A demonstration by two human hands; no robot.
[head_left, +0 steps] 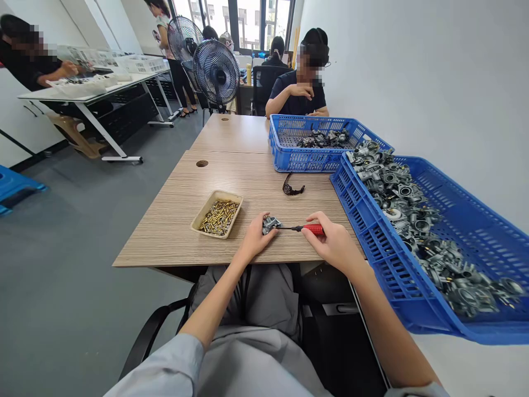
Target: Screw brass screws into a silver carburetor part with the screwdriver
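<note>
My left hand (255,237) grips a small grey metal part (270,224) at the near edge of the wooden table (177,220). My right hand (330,242) holds a red-handled screwdriver (312,229), its shaft lying level and its tip meeting the part. A beige tray (201,215) of small brass screws sits just left of my left hand. To my right, a large blue crate (372,237) holds several grey metal castings (413,220).
Dark glasses (293,189) lie beyond my hands. A second blue crate (289,157) with parts stands farther back, in front of a seated person (300,91). Two fans (216,71) stand behind the table. Other people work at a white table (82,96) at far left.
</note>
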